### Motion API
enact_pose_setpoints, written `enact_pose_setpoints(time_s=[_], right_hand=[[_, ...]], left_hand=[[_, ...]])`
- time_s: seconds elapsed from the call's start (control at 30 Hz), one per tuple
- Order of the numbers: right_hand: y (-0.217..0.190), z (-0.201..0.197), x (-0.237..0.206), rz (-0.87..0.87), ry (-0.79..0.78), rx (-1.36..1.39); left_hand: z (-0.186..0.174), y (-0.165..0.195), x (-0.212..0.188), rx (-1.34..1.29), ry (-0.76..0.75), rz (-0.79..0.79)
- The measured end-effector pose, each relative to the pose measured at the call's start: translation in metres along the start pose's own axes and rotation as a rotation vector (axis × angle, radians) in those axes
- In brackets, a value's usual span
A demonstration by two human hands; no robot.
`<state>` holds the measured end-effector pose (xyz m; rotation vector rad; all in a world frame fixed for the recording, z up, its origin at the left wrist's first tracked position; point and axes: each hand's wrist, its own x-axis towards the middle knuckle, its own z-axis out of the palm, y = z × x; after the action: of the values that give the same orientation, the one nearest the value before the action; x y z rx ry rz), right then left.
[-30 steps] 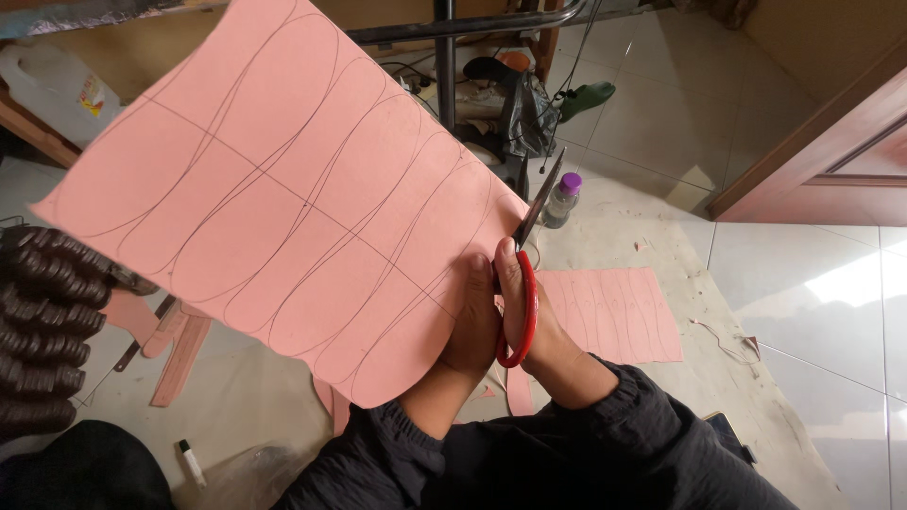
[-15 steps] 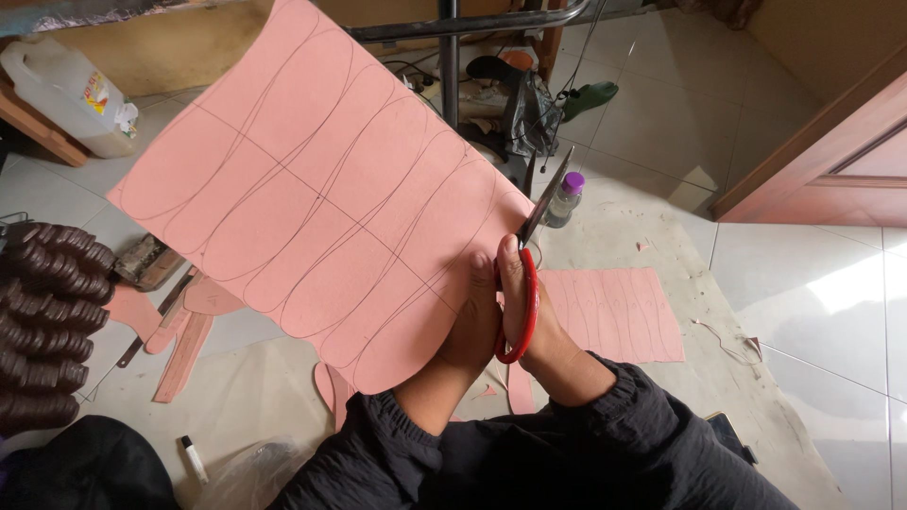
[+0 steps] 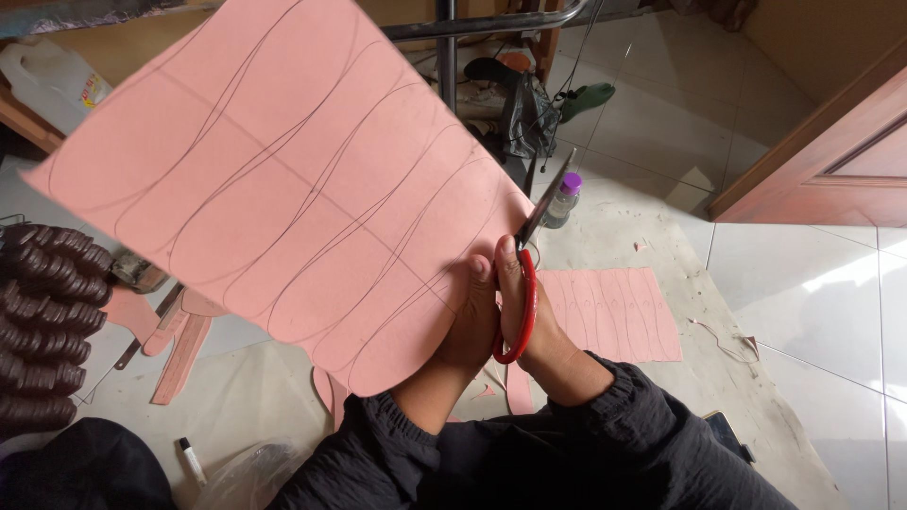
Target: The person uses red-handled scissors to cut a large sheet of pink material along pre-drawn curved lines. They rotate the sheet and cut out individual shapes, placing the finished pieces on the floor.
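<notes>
- A big pink foam sheet marked with curved pencil lines (image 3: 283,179) is held up in the air, tilted, its long axis running from far left down to the near right corner at the hands.
- The left hand (image 3: 470,326) has its grip clenched on the sheet's near right edge, thumb on top, fingers hidden behind the foam.
- Just right of it, touching, the right hand (image 3: 529,316) grips red-handled scissors (image 3: 525,283); the dark blades point far and right, beside the sheet's right edge, nearly closed.
- The sheet lies left and far from the scissors; the right hand is the nearer one to that edge.
- Whether the blades actually bite the foam is hard to tell.
- On the floor below: a second pink lined sheet (image 3: 619,312) right, pink cut strips (image 3: 179,345) left, a stack of dark brown ridged pieces (image 3: 38,321) at the left edge.
- Far off, a small clear bottle with a purple cap (image 3: 562,198).
</notes>
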<state>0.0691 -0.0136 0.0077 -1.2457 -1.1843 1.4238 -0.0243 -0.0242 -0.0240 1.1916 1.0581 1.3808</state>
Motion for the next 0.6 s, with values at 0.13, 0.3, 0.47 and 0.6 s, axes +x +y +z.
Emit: enact_pose_setpoints(time_s=[0.13,0.3,0.47,0.6], right_hand=[[0.005,-0.002,0.000,-0.124,0.021,-0.153],[0.008,-0.007,0.002,-0.229,0.052,-0.179],[-0.009,-0.028,0.013,-0.309,0.059,-0.142],[-0.017,-0.042,0.016,-0.373,0.048,-0.094]], left_hand=[[-0.005,0.006,-0.003,-0.005,-0.019,0.147],[-0.011,0.011,-0.010,-0.071,-0.138,0.189],[-0.017,0.005,-0.009,-0.338,-0.383,0.122],[-0.024,-0.002,-0.007,0.142,-0.074,0.347]])
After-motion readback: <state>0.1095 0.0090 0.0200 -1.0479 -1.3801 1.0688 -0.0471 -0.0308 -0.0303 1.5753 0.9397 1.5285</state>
